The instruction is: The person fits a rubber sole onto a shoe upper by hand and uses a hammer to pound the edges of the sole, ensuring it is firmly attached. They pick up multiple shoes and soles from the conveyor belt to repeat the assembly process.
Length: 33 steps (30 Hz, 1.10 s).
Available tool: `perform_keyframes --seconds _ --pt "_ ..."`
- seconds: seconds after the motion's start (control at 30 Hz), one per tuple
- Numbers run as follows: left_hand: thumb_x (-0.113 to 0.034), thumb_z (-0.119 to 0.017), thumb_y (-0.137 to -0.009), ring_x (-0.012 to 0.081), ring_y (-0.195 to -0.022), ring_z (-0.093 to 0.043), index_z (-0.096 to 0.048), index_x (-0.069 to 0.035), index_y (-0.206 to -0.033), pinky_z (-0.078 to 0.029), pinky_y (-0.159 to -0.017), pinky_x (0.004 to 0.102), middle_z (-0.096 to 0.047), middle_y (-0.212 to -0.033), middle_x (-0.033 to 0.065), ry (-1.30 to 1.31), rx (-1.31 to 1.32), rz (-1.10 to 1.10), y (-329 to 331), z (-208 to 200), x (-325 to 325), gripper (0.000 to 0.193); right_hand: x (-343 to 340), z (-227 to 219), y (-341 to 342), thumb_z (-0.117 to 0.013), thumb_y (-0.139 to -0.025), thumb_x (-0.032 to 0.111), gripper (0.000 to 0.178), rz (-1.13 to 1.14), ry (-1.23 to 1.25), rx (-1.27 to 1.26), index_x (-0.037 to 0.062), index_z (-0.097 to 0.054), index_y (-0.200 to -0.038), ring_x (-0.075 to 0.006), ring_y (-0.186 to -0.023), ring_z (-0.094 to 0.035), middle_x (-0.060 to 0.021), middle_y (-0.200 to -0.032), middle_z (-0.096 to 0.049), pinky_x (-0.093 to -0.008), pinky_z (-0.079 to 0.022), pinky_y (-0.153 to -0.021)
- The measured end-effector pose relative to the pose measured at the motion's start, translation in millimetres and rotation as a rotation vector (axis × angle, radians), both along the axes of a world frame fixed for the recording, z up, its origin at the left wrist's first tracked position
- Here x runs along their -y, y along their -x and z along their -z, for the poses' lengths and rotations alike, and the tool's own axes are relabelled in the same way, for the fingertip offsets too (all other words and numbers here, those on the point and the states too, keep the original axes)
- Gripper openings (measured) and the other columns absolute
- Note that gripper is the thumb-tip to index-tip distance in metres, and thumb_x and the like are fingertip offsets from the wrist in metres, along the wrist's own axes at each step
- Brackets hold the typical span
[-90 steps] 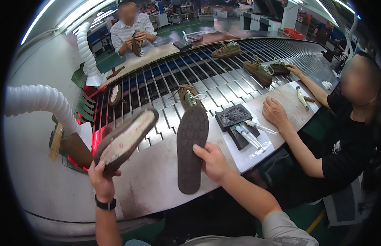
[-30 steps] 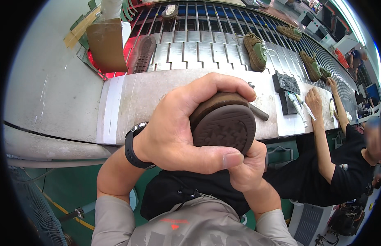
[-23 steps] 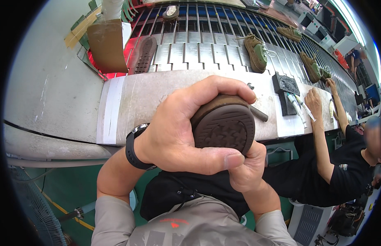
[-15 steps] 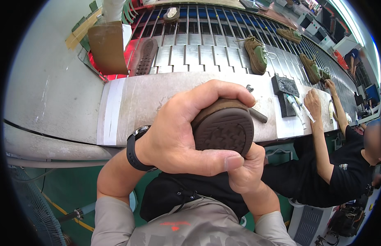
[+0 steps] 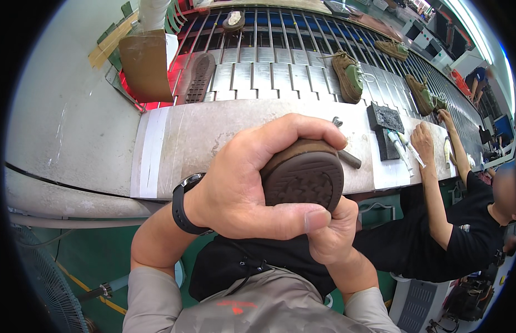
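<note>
A brown shoe [image 5: 305,180] is held up above the near edge of the workbench, its dark treaded sole turned toward me. Around its side wraps my left hand [image 5: 252,180], with the thumb across the lower part and the fingers over the top. My right hand [image 5: 335,227] grips the shoe from beneath on the right; most of its fingers are hidden behind the shoe. Behind the shoe on the bench lies a hammer [image 5: 349,158], partly covered by the shoe and my left hand.
Beyond the bench [image 5: 202,127] runs a slatted metal conveyor [image 5: 258,75] carrying a loose sole [image 5: 200,77] and brown-green shoes [image 5: 348,76]. A black block [image 5: 385,116] and syringes [image 5: 401,150] lie to the right. A co-worker's hand [image 5: 423,139] rests nearby. At left stands a fan [image 5: 44,277].
The shoes on the conveyor have shifted very slightly toward me. My hands hold the shoe in nearly the same place, slightly lower at the top.
</note>
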<state>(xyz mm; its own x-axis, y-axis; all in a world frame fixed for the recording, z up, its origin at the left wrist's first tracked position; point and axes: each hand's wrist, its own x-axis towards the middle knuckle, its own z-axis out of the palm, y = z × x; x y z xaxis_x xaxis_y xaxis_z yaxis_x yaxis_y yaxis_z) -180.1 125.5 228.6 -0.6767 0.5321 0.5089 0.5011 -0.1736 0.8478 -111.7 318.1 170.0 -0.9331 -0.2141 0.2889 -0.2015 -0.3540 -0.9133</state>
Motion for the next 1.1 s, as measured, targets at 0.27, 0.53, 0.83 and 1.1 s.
perform_keyframes --seconds 0.27,0.53,0.83,1.1 --pt "-0.038 -0.08 -0.088 0.0261 -0.115 -0.068 -0.056 0.007 -0.135 -0.054 -0.101 0.0394 -0.063 -0.135 0.0248 0.0 0.148 -0.015 -5.6 -3.9 0.1 0.069 0.7 -5.7 -1.9 -0.072 -0.1 0.01 0.02 0.03 -0.046 0.004 -0.0054 -0.076 -0.112 -0.008 -0.083 -0.068 -0.0076 -0.095 -0.079 -0.0257 -0.055 -0.073" --pt "-0.029 -0.067 -0.096 0.0271 -0.114 -0.068 -0.058 0.008 -0.133 -0.054 -0.101 0.0401 -0.064 -0.132 0.0274 -0.017 0.192 -0.013 -9.6 -8.9 -0.1 0.053 8.2 -11.3 -1.5 -0.073 -0.099 0.009 0.018 0.054 0.015 0.029 -0.0057 -0.076 -0.11 -0.0069 -0.08 -0.065 -0.0061 -0.092 -0.078 -0.0247 -0.053 -0.07" --pt "-0.024 -0.058 -0.101 0.0272 -0.112 -0.069 -0.061 0.007 -0.13 -0.053 -0.102 0.0406 -0.064 -0.132 0.0277 0.009 0.116 -0.034 -13.7 -11.9 2.1 0.042 9.7 -8.2 -5.3 -0.073 -0.099 0.008 0.016 0.045 -0.011 0.018 -0.006 -0.076 -0.107 -0.0063 -0.075 -0.063 -0.0056 -0.087 -0.078 -0.0246 -0.052 -0.066" --pt "-0.02 -0.06 -0.101 0.029 -0.109 -0.071 -0.068 0.007 -0.12 -0.055 -0.099 0.0404 -0.07 -0.126 0.0289 0.022 0.303 -0.121 -28.4 -30.0 2.8 0.034 5.6 -6.7 -5.9 -0.072 -0.099 0.008 0.017 -0.021 -0.099 -0.051 -0.0059 -0.076 -0.108 -0.0063 -0.074 -0.065 -0.0057 -0.084 -0.077 -0.025 -0.052 -0.065"
